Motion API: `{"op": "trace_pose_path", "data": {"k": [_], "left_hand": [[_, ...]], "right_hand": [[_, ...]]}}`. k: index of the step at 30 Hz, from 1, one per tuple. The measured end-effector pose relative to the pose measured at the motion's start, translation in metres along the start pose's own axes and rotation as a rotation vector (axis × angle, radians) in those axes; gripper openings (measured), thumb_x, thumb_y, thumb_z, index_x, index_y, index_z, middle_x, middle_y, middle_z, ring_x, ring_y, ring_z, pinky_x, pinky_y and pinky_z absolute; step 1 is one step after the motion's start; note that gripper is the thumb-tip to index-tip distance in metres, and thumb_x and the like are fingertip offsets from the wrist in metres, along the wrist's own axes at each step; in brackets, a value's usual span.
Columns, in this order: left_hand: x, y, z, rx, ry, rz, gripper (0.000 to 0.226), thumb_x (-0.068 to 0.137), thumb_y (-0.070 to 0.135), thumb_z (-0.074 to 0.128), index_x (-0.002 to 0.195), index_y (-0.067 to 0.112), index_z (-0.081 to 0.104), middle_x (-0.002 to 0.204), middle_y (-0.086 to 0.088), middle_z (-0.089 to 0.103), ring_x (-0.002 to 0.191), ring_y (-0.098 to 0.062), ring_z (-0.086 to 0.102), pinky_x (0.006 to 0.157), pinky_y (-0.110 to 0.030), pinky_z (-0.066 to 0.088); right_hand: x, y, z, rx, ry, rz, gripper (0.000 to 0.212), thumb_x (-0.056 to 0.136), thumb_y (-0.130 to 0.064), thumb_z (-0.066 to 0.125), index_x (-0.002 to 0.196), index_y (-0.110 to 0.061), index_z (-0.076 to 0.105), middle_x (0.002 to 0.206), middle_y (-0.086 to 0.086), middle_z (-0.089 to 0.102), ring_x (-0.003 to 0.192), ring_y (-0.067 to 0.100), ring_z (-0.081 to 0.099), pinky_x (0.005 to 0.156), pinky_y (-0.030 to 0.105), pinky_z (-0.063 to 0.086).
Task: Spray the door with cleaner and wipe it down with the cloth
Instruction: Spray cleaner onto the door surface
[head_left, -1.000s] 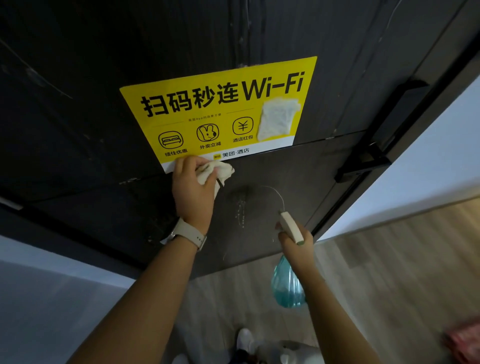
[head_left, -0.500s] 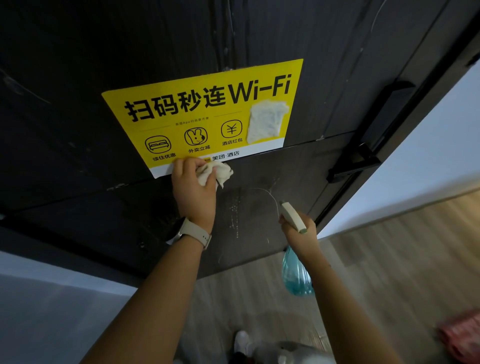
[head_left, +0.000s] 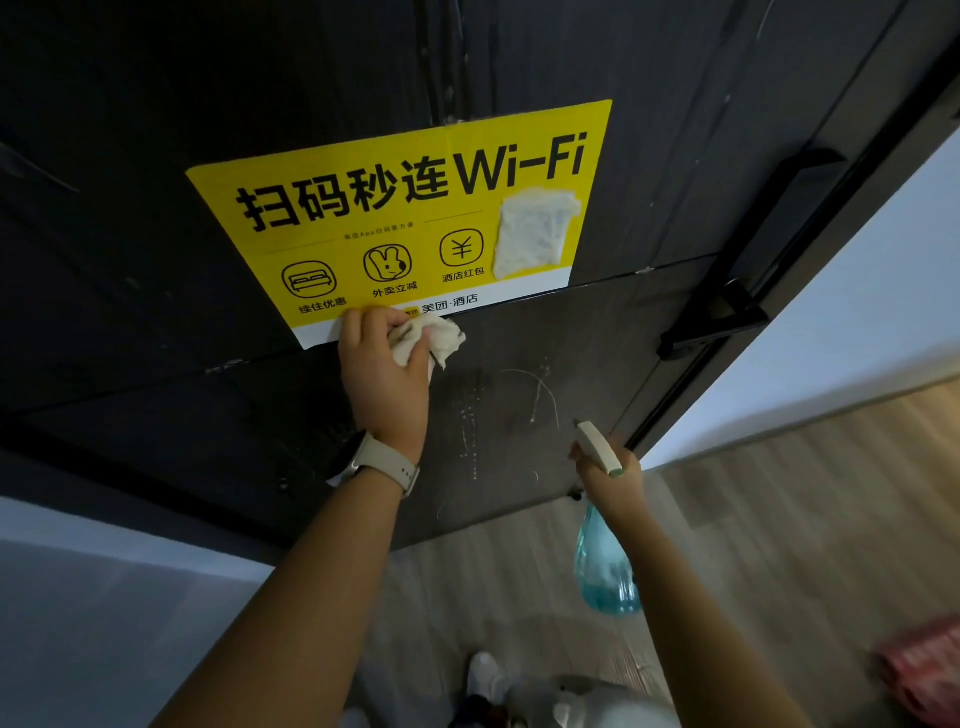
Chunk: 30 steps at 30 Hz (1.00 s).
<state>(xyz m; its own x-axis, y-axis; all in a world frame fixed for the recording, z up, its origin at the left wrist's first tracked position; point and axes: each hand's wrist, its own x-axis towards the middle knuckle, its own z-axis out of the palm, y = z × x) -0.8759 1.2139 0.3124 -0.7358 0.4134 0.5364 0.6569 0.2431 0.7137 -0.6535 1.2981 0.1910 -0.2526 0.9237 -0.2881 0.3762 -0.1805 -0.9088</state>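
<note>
Cloth (head_left: 431, 340) bunched in left hand (head_left: 382, 374) against door (head_left: 545, 364); right hand (head_left: 608, 475) grips spray bottle (head_left: 605, 571) below.

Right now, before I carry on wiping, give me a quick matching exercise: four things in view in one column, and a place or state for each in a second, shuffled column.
Things:
1. cloth
2. spray bottle
3. yellow Wi-Fi sign
4. door handle

Places or states:
A. black, at the door's right edge
B. bunched in the left hand, against the sign's bottom edge
C. stuck flat on the door, with a scraped pale patch
D. gripped in the right hand, nozzle toward the door

Pairs: 1-B, 2-D, 3-C, 4-A
</note>
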Motion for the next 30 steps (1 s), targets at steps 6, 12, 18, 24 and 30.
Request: {"op": "trace_pose_path", "data": {"k": [6, 12, 18, 24, 30], "left_hand": [[0.001, -0.001, 0.0, 0.025, 0.007, -0.001, 0.02, 0.08, 0.014, 0.075, 0.087, 0.004, 0.059, 0.099, -0.011, 0.054, 0.089, -0.021, 0.055, 0.081, -0.021, 0.043], [0.001, -0.001, -0.003, 0.058, -0.02, -0.021, 0.019, 0.079, 0.012, 0.074, 0.088, 0.005, 0.059, 0.102, -0.01, 0.054, 0.09, -0.019, 0.055, 0.08, -0.018, 0.042], [0.001, -0.002, -0.002, 0.073, -0.009, -0.006, 0.02, 0.08, 0.014, 0.074, 0.09, 0.006, 0.059, 0.102, -0.008, 0.052, 0.089, -0.014, 0.052, 0.08, -0.015, 0.041], [0.002, -0.004, -0.007, 0.059, -0.056, 0.005, 0.018, 0.08, 0.014, 0.073, 0.089, 0.006, 0.06, 0.101, -0.011, 0.054, 0.088, -0.017, 0.054, 0.079, -0.019, 0.043], [-0.033, -0.016, -0.049, -0.049, -0.206, -0.131, 0.015, 0.083, 0.015, 0.074, 0.091, 0.013, 0.062, 0.1, 0.003, 0.053, 0.085, -0.007, 0.053, 0.075, -0.01, 0.043]], "right_hand": [[0.014, 0.044, 0.008, -0.082, -0.002, 0.117, 0.006, 0.09, -0.005, 0.065, 0.093, -0.008, 0.061, 0.081, 0.008, 0.062, 0.083, 0.03, 0.063, 0.061, 0.021, 0.047], [0.028, 0.075, 0.019, -0.162, 0.035, 0.234, 0.023, 0.09, -0.003, 0.064, 0.101, 0.015, 0.058, 0.097, 0.036, 0.062, 0.077, 0.038, 0.06, 0.081, 0.056, 0.053], [0.038, 0.083, 0.022, -0.184, 0.055, 0.23, 0.019, 0.088, -0.007, 0.062, 0.095, 0.01, 0.062, 0.079, 0.025, 0.063, 0.069, 0.028, 0.058, 0.063, 0.037, 0.046], [0.026, 0.082, 0.022, -0.205, -0.02, 0.182, 0.011, 0.091, -0.01, 0.065, 0.097, -0.001, 0.061, 0.085, 0.017, 0.062, 0.073, 0.025, 0.06, 0.069, 0.04, 0.053], [-0.026, 0.074, 0.035, -0.273, -0.249, -0.004, 0.01, 0.093, -0.011, 0.064, 0.102, -0.015, 0.06, 0.085, 0.005, 0.063, 0.072, 0.016, 0.061, 0.061, 0.017, 0.046]]}}
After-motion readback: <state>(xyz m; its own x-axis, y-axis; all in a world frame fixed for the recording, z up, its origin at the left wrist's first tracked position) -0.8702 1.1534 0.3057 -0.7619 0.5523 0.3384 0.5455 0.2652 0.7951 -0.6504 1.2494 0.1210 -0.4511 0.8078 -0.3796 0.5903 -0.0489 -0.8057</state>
